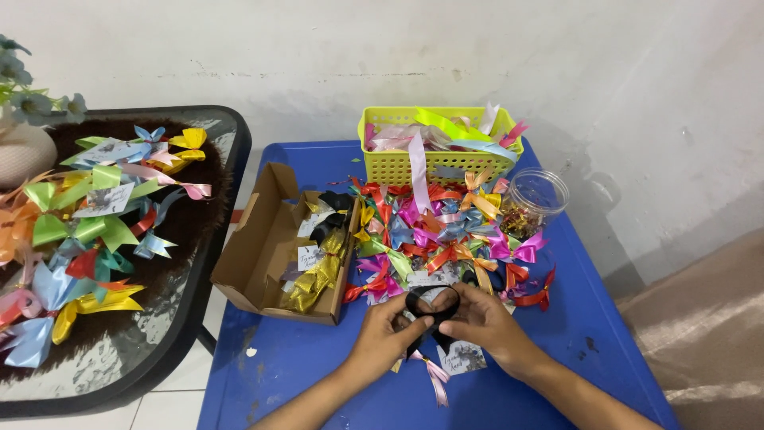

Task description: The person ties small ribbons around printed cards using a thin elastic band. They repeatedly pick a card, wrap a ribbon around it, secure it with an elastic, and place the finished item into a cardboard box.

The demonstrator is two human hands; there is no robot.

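My left hand and my right hand meet over the blue table, both pinching a black ribbon that forms a loop between the fingers. Under my hands lie a small white card and a pink ribbon tail. Just beyond my fingers spreads a heap of coloured ribbon bows.
A yellow basket of ribbon strips stands at the back. A clear jar sits on its right. An open cardboard box holds gold and black bows. A dark side table at left carries more bows and a vase.
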